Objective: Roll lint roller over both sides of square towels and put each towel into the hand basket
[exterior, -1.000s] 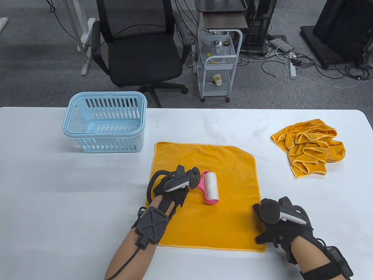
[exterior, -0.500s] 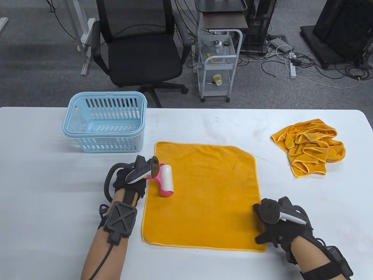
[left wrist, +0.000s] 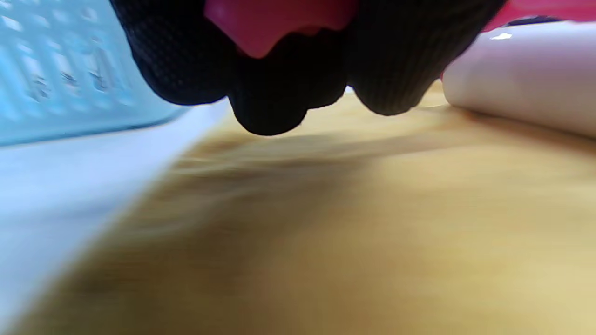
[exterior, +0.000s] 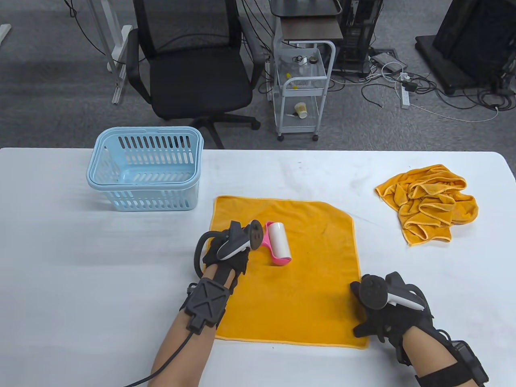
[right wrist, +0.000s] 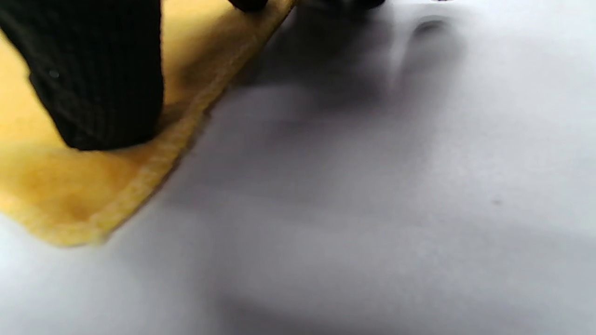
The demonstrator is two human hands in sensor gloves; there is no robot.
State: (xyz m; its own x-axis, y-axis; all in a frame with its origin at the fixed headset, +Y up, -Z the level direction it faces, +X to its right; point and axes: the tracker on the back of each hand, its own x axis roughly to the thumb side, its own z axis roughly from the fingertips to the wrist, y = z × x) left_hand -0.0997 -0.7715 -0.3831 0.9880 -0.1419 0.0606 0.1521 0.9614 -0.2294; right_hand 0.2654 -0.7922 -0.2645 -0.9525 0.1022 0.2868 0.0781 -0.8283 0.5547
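While L hand (exterior: 225,252) grips roller (exterior: 279,243).

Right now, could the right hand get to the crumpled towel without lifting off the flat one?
Probably not. The right hand presses the near right corner of the flat towel, and the crumpled towel lies apart from it, farther back on the table. The path is bare; the hold is the obstacle.

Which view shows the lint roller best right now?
The table view: the whole lint roller lies on the flat towel, its pink handle held by the left hand. The left wrist view shows only a blurred white roll and a bit of pink handle; the right wrist view shows none.
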